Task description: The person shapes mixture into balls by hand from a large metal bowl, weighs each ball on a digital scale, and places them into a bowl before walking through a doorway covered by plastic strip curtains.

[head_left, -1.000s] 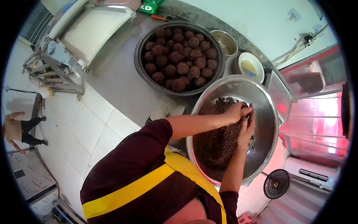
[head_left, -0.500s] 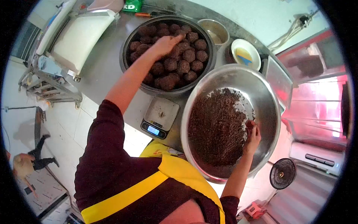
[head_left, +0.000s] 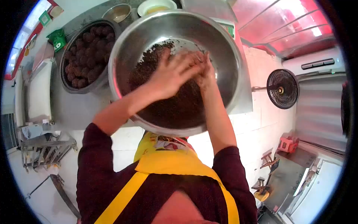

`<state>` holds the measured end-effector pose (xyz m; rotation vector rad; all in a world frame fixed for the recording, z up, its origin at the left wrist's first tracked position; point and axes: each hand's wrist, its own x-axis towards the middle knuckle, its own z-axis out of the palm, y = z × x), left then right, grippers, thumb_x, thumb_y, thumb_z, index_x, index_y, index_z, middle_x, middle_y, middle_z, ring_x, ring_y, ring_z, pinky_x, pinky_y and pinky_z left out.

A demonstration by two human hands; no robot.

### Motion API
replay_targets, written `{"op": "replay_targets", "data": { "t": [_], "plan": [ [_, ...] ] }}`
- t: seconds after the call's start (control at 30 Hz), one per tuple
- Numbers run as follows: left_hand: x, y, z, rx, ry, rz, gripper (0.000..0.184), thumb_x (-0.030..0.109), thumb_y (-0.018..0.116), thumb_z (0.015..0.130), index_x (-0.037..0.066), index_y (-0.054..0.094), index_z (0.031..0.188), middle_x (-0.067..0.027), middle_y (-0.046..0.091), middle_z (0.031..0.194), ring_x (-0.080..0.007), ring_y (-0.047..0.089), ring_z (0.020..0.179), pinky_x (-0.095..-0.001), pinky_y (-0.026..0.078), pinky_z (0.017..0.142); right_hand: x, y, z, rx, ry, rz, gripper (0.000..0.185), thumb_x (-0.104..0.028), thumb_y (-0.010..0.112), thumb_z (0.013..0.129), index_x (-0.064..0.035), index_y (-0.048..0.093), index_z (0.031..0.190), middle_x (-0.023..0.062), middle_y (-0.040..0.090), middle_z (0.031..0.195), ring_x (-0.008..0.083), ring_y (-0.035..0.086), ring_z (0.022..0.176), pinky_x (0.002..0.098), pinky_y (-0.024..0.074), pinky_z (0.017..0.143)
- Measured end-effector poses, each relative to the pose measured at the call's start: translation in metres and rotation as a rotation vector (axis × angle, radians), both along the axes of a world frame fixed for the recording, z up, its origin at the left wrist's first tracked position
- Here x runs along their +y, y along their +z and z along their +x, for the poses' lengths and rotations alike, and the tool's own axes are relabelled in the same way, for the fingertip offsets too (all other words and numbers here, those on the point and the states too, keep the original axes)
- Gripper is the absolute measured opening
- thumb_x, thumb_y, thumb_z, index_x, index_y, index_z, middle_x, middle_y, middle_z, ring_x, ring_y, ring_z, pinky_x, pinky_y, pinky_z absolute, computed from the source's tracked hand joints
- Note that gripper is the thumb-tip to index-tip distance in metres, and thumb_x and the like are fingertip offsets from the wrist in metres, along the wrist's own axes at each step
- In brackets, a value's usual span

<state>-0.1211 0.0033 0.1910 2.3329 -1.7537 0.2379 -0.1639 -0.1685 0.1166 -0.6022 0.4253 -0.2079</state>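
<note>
My left hand [head_left: 173, 72] lies across my right hand [head_left: 206, 72], over a large steel bowl [head_left: 232, 74]. Its fingers are stretched out, with the thumb held apart. My right hand is cupped beneath those fingers, and whatever sits between the two palms is hidden. Dark brown crumbly mixture [head_left: 182, 108] covers much of the bowl's bottom, with a bare shiny patch at the far side. To the left stands a dark round tub [head_left: 67, 85] filled with several dark brown balls [head_left: 87, 52].
Behind the bowl are a small metal bowl [head_left: 118, 14] and a white dish [head_left: 143, 8] with something yellow in it. A green packet [head_left: 57, 39] lies at the back left. A black fan [head_left: 282, 89] stands to the right, beyond the steel table [head_left: 80, 110].
My left hand has left the tub of balls and come over the steel bowl to meet my right hand. The view has swung right, and the scale is out of sight.
</note>
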Motion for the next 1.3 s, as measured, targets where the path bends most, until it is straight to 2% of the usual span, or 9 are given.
{"op": "replay_targets", "data": {
  "t": [0.2,0.37,0.4,0.5,0.7,0.77,0.87,0.97,1.3],
  "plan": [
    [-0.034,-0.05,-0.016,0.154,0.312,0.248,0.065,0.019,0.059,0.082,0.012,0.033,0.14,-0.0118,0.026,0.147,-0.0269,0.025,0.136,-0.0591,0.016,0.108,0.006,0.017,-0.046,0.025,0.163,0.243,0.073,-0.062,0.047,0.086,-0.0025,0.044,0.128,0.0162,0.047,0.13,0.0282,0.046,0.119,0.0403,0.0355,0.1],
    [0.024,-0.074,0.055,2.011,0.315,-1.063,0.069,0.044,0.057,0.085,0.008,0.032,0.139,-0.013,0.038,0.139,-0.0299,0.042,0.124,-0.0449,0.038,0.101,0.042,0.082,-0.025,-0.306,0.552,-1.856,0.065,-0.039,0.056,0.086,-0.0076,0.035,0.139,0.0193,0.037,0.14,0.0307,0.034,0.132,0.0394,0.0276,0.108],
    [0.028,-0.066,0.056,1.828,0.125,-0.928,0.07,0.049,0.054,0.086,0.008,0.034,0.138,-0.0137,0.038,0.139,-0.0322,0.042,0.124,-0.0466,0.038,0.1,0.055,0.014,-0.013,-0.425,0.039,-1.782,0.066,-0.041,0.06,0.083,-0.0091,0.039,0.137,0.0191,0.042,0.136,0.0317,0.038,0.128,0.0417,0.0297,0.106],
    [0.036,-0.022,0.041,2.02,0.297,-1.318,0.077,0.061,0.051,0.083,0.007,0.038,0.136,-0.0169,0.037,0.139,-0.035,0.041,0.123,-0.0488,0.04,0.099,0.015,0.033,-0.003,0.065,0.278,-2.107,0.065,-0.044,0.057,0.085,-0.0115,0.036,0.138,0.0175,0.04,0.138,0.0335,0.034,0.129,0.0442,0.0289,0.107],
    [0.035,-0.011,0.037,1.697,-0.045,-0.763,0.062,0.042,0.064,0.083,0.005,0.046,0.13,-0.0174,0.038,0.139,-0.0344,0.039,0.126,-0.0454,0.04,0.097,0.011,0.039,-0.017,-0.062,0.512,-1.801,0.064,-0.041,0.064,0.08,-0.0096,0.043,0.131,0.0222,0.048,0.126,0.0372,0.045,0.119,0.0467,0.0388,0.097],
    [0.053,-0.022,0.095,1.04,0.855,-0.539,0.053,0.025,0.064,0.084,0.006,0.047,0.13,-0.0191,0.031,0.144,-0.0383,0.036,0.129,-0.0421,0.04,0.097,-0.017,0.046,-0.018,-0.061,0.402,-1.743,0.065,-0.027,0.069,0.074,-0.0124,0.042,0.131,0.0182,0.047,0.129,0.0382,0.047,0.117,0.0459,0.041,0.096],
    [0.095,-0.04,0.147,0.136,0.686,-0.223,0.062,0.017,0.062,0.081,0.009,0.038,0.138,-0.0259,0.032,0.141,-0.0398,0.037,0.128,-0.04,0.038,0.099,-0.061,0.076,-0.044,-0.263,0.472,-1.604,0.074,-0.017,0.07,0.069,-0.0137,0.037,0.136,0.0168,0.04,0.135,0.0381,0.043,0.121,0.0464,0.0382,0.099],
    [0.02,0.013,0.089,0.325,0.72,-0.289,0.063,0.018,0.061,0.082,0.006,0.035,0.139,-0.026,0.035,0.139,-0.0385,0.038,0.128,-0.0413,0.036,0.101,-0.109,0.123,-0.157,-0.445,0.339,-1.872,0.08,-0.014,0.07,0.067,-0.0108,0.033,0.139,0.018,0.035,0.139,0.034,0.037,0.128,0.0456,0.0325,0.104],
    [-0.334,0.17,-0.196,0.998,0.126,-0.629,0.059,0.032,0.061,0.087,-0.004,0.043,0.13,-0.0183,0.044,0.135,-0.032,0.046,0.123,-0.0409,0.035,0.104,-0.456,0.033,-0.511,0.01,0.503,-0.494,0.044,-0.014,0.062,0.085,0.0015,0.05,0.124,0.0146,0.057,0.119,0.0228,0.059,0.106,0.0336,0.047,0.09]
  ]
}}
